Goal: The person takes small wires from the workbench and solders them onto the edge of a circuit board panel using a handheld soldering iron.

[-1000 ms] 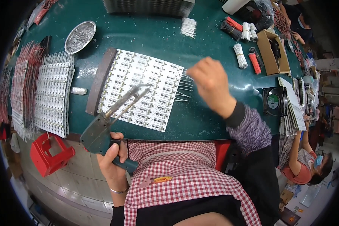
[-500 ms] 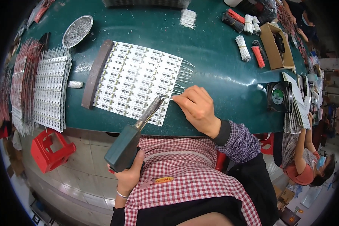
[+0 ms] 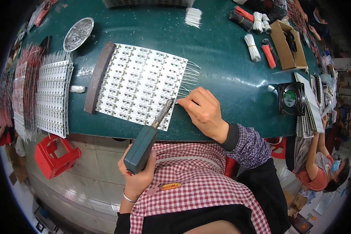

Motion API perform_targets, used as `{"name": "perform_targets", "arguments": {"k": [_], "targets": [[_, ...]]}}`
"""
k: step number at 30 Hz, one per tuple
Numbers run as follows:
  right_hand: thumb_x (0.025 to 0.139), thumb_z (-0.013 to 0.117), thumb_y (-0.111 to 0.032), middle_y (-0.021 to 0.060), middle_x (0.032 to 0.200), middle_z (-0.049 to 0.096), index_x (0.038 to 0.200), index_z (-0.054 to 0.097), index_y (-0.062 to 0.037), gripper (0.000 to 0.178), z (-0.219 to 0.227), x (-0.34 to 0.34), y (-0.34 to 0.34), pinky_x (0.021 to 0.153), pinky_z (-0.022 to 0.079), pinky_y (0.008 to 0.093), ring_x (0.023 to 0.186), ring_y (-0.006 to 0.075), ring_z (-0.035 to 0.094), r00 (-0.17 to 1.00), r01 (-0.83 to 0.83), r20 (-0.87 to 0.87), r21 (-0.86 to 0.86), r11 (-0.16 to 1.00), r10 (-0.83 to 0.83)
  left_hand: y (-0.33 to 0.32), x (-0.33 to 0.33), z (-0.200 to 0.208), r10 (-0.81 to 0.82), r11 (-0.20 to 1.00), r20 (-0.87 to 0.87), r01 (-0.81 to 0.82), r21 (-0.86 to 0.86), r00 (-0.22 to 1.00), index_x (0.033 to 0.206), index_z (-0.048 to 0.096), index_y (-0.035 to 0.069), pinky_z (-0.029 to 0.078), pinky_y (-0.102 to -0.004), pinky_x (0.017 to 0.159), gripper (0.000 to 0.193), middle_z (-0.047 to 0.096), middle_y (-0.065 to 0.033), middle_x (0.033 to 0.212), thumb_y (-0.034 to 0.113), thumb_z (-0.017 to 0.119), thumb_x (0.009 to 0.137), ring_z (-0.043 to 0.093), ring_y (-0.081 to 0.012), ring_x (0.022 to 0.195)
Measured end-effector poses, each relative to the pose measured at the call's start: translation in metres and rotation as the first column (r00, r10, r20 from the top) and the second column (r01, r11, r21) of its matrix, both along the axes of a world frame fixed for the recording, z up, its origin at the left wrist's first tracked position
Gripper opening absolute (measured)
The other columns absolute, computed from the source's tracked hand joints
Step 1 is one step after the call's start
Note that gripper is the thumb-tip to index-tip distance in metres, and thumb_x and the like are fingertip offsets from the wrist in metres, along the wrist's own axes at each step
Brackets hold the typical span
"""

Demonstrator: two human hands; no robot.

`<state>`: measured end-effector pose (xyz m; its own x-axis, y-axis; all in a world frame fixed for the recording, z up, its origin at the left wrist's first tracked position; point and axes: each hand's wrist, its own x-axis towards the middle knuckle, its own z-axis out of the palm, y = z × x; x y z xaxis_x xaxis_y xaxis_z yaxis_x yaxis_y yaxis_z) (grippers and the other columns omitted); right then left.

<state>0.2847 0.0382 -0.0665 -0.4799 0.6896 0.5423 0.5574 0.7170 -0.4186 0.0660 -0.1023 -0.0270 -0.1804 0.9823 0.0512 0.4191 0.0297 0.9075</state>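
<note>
A soldering iron (image 3: pixel 146 138) is clamped in the left hand (image 3: pixel 138 177), its tip at the white circuit panel (image 3: pixel 140 84); a thin wire (image 3: pixel 183 102) is pinched by the right hand (image 3: pixel 202 111) on the green worktop (image 3: pixel 230 78).

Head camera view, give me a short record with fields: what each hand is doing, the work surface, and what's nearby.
left hand: grips the green handle of a soldering iron, tip at the panel's right edge
right hand: pinches a white wire at that edge
panel: white circuit board panel, flat, wires sticking out on its right
surface: green table
nearby: metal dish, wire bundles, cardboard box, small fan, red stool
</note>
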Motion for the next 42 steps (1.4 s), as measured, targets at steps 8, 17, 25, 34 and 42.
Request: {"name": "perform_targets", "arguments": {"k": [8, 17, 25, 34, 42], "targets": [[0.073, 0.067, -0.002, 0.0032, 0.078, 0.057, 0.092, 0.068, -0.0051, 0.019, -0.002, -0.001, 0.000, 0.064, 0.044, 0.0332, 0.077, 0.0211, 0.057, 1.000, 0.004, 0.002, -0.001, 1.000, -0.004, 0.003, 0.003, 0.001, -0.031, 0.998, -0.116, 0.036, 0.043, 0.993, 0.090, 0.068, -0.003, 0.049, -0.0317, 0.056, 0.014, 0.063, -0.0116, 0.080, -0.002, 0.075, 0.078, 0.063, -0.0221, 0.063], [0.072, 0.066, -0.003, 0.0031, 0.078, 0.057, 0.090, 0.068, -0.0047, 0.018, 0.001, -0.002, -0.001, 0.064, 0.044, 0.0330, 0.078, 0.0211, 0.057, 1.000, 0.024, 0.013, 0.004, 1.000, -0.024, -0.011, 0.000, 0.001, 0.077, 0.997, -0.031, -0.077, 0.005, 0.997, 0.101, 0.070, -0.003, 0.053, -0.0298, 0.069, 0.026, 0.072, -0.0078, 0.090, 0.006, 0.081, 0.080, 0.066, -0.0160, 0.076], [0.073, 0.065, -0.003, 0.0048, 0.081, 0.057, 0.093, 0.067, -0.0033, 0.020, 0.008, -0.003, -0.004, 0.077, 0.047, 0.0368, 0.084, 0.0236, 0.060, 1.000, 0.015, 0.011, 0.114, 0.993, -0.016, -0.007, 0.002, 0.004, 0.064, 0.995, -0.045, -0.061, 0.075, 0.997, 0.095, 0.070, -0.006, 0.054, -0.0292, 0.062, 0.018, 0.070, -0.0132, 0.085, 0.001, 0.077, 0.079, 0.069, -0.0205, 0.068], [0.075, 0.064, -0.004, 0.0053, 0.081, 0.058, 0.095, 0.067, -0.0040, 0.020, 0.000, -0.003, -0.006, 0.077, 0.049, 0.0377, 0.080, 0.0233, 0.061, 1.000, -0.020, 0.022, 0.031, 0.999, 0.019, -0.011, -0.002, 0.000, 0.037, 0.999, -0.041, -0.036, 0.019, 0.998, 0.099, 0.071, -0.003, 0.052, -0.0277, 0.064, 0.025, 0.072, -0.0069, 0.087, 0.006, 0.083, 0.079, 0.066, -0.0133, 0.072], [0.073, 0.064, -0.006, 0.0051, 0.079, 0.055, 0.094, 0.066, -0.0045, 0.021, 0.002, -0.003, -0.007, 0.071, 0.049, 0.0352, 0.078, 0.0227, 0.060, 0.999, -0.018, 0.045, 0.019, 1.000, 0.017, -0.010, 0.002, -0.004, 0.075, 0.997, 0.044, -0.075, 0.008, 0.996, 0.097, 0.071, -0.003, 0.050, -0.0272, 0.062, 0.023, 0.070, -0.0053, 0.082, 0.006, 0.082, 0.079, 0.063, -0.0113, 0.069]]}}
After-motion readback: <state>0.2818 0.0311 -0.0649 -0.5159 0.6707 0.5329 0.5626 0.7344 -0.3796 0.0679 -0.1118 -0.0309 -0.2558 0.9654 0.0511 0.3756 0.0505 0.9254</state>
